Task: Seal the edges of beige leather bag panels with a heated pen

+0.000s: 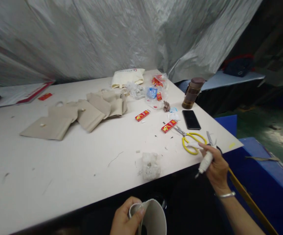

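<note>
My left hand [125, 218] is at the bottom of the view, pinching the edge of a curled piece of off-white sheet material [157, 213]. The piece bends into an open loop below the table edge. On the right, my right hand [216, 164] holds a white-wrapped handle tool [205, 162] with a thin metal tip pointing down. Its index finger reaches to a white scrap [192, 144] over yellow-handled scissors [194, 134]. A metal blade [210, 138] with a dark handle shows behind this hand; whether it is held I cannot tell.
Several beige fabric pieces [91, 114] overlap on the white table [82, 169]. Two red boxes [169, 126] lie near a black phone [191, 119] and a brown bottle [192, 93]. Clear crumpled plastic [150, 166] rests by the front edge. Blue boxes [261, 156] stand right.
</note>
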`<state>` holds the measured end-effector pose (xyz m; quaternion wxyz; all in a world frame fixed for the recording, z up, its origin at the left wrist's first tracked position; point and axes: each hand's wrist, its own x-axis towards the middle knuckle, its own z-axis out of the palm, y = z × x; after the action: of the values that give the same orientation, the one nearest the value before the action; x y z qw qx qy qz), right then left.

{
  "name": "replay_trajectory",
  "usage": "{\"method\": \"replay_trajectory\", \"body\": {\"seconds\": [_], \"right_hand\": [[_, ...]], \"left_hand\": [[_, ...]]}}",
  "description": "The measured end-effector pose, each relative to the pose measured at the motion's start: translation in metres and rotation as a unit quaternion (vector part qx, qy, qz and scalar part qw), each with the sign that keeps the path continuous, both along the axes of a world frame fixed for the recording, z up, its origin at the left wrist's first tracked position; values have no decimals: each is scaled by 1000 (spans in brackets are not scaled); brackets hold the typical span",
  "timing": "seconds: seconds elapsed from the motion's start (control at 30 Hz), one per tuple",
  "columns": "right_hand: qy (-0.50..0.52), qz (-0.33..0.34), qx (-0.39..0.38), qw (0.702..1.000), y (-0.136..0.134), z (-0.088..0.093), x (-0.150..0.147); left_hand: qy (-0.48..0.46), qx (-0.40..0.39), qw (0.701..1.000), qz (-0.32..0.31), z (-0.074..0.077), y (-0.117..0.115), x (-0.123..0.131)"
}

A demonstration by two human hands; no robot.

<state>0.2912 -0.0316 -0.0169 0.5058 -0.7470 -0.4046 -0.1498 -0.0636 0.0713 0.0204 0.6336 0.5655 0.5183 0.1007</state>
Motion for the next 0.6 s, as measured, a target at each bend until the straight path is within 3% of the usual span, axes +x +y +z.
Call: {"method": "replay_trajectory", "body": {"seconds": [0.07,0.17,0.27,0.37,0.6], "right_hand": [[48,5,9,999,0,13,-19],[164,91,-20,982,2,28,-52],[194,159,-76,965,7,36,-89],[211,193,-70,956,14,40,-121],[204,211,-59,954,25,37,-140]], "left_hand": [[4,9,1000,14,7,-5,6],[7,4,999,31,12,-11,12],[-9,-21,999,43,8,-13,12],[-20,-40,998,52,3,-14,10],[-20,-59,997,55,3,-12,8]]}}
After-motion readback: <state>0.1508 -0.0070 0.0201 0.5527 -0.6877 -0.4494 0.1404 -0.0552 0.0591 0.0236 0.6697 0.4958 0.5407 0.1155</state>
